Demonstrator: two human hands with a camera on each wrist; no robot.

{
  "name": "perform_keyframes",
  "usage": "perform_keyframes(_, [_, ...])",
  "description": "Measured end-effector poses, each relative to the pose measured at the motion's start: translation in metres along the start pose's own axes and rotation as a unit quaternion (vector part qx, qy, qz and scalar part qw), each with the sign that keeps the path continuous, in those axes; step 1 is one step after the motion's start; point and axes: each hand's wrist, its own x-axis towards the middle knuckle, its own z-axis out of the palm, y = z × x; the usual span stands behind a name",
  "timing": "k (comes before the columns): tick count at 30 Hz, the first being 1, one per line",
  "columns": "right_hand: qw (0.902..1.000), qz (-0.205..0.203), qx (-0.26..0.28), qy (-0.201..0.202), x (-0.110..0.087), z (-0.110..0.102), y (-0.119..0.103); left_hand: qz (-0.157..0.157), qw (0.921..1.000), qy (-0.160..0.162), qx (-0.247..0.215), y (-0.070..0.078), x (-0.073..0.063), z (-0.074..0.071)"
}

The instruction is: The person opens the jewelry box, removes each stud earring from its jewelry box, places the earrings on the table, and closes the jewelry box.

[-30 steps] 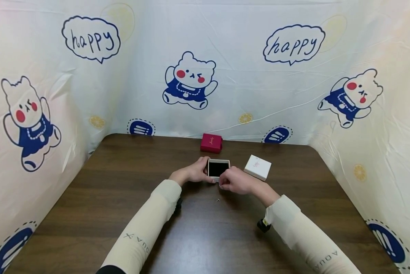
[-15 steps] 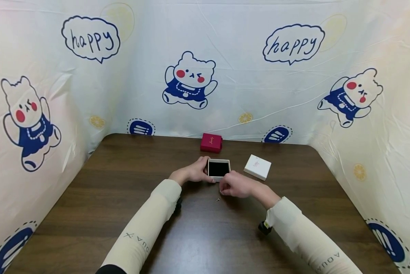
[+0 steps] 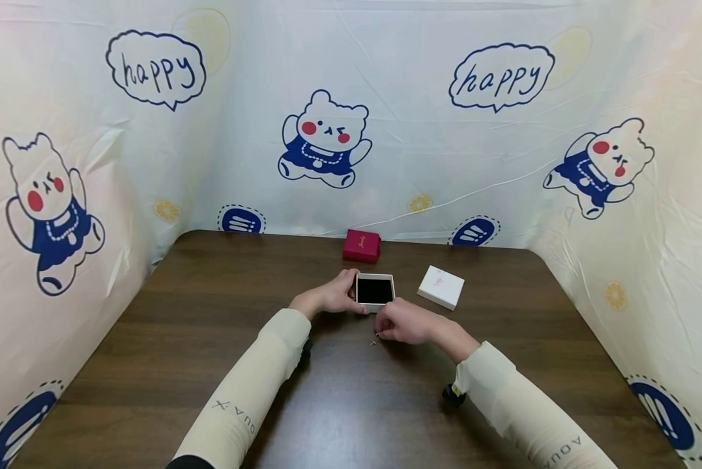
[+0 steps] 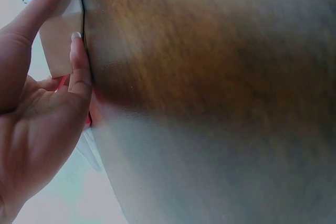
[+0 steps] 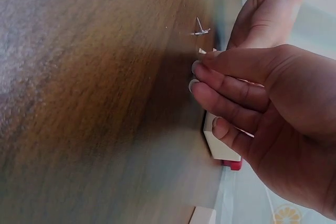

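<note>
My left hand (image 3: 334, 294) grips the left end of a small white box base (image 3: 377, 308) with a black lining. In the left wrist view its thumb lies on the pale front wall (image 4: 59, 45). Just in front of the box, my right hand (image 3: 408, 321) pinches a tiny shiny piece (image 5: 202, 51) between thumb and fingertips; most of it is hidden. A silver stud earring (image 5: 200, 31) lies on the tabletop near those fingertips, its thin post sticking up. In the head view this earring (image 3: 373, 342) is only a small glint.
A white lid (image 3: 441, 287) with faint pink print lies to the right of the box base. Behind the base, a red box (image 3: 362, 245) stands near the back edge of the brown wooden table (image 3: 257, 273). A printed curtain (image 3: 409, 85) surrounds the table.
My right hand has drawn back from the box's front corner toward the earring on the table, and a shiny piece now shows at its fingertips. The left hand has stayed put.
</note>
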Motion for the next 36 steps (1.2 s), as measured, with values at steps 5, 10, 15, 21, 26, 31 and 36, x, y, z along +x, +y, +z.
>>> perform_keyframes(5, [0.9999, 0.012, 0.004, 0.000, -0.001, -0.001, -0.001, 0.002, 1.0000, 0.001, 0.003, 0.000, -0.001, 0.000])
perform_keyframes(10, [0.9999, 0.013, 0.006, -0.001, -0.003, -0.003, -0.001, -0.001, 1.0000, 0.003, 0.008, 0.000, -0.001, 0.000])
perform_keyframes(15, [0.9998, 0.017, 0.004, 0.002, -0.006, -0.005, -0.001, -0.003, 1.0000, 0.001, 0.004, 0.000, -0.002, 0.000])
perform_keyframes(21, [0.9995, 0.029, -0.001, 0.011, -0.008, -0.011, 0.001, 0.003, 1.0000, 0.002, -0.003, 0.000, -0.002, -0.001])
perform_keyframes(26, [0.9995, 0.019, -0.001, 0.023, -0.009, -0.014, 0.002, -0.003, 0.9999, 0.000, -0.012, -0.001, -0.001, 0.000])
perform_keyframes(31, [0.9989, 0.030, -0.002, 0.037, -0.009, -0.018, 0.005, -0.002, 0.9999, 0.002, -0.011, 0.000, -0.001, -0.001])
perform_keyframes(36, [0.9981, 0.047, -0.006, 0.039, -0.010, -0.019, 0.009, -0.004, 1.0000, 0.000, -0.003, 0.000, -0.002, -0.001])
